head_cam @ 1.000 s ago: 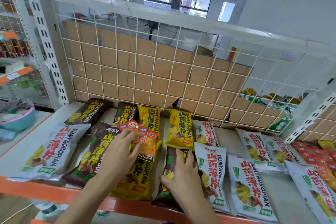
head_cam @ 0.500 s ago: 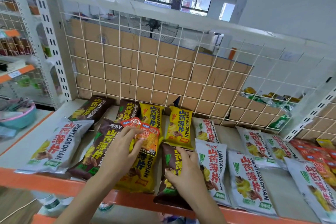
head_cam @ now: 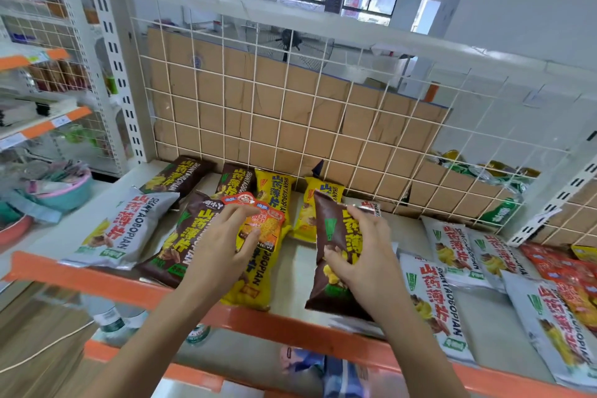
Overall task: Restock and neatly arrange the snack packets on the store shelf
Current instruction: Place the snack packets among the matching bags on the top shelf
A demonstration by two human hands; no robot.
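The right hand (head_cam: 358, 255) is gripping the brown Shanyaobopian packet (head_cam: 332, 226) mid-body above the shelf (head_cam: 97, 278) front. The left hand (head_cam: 219, 249) is pinching a small orange packet (head_cam: 265, 226). Both are looking light, crinkly and slippery, so sealed edges probably hold best.

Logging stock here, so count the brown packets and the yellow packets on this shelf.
Brown packets: 4, one in the right hand
Yellow packets: 3
Total: 7
Yellow bit at far right edge: too cropped, not counted.
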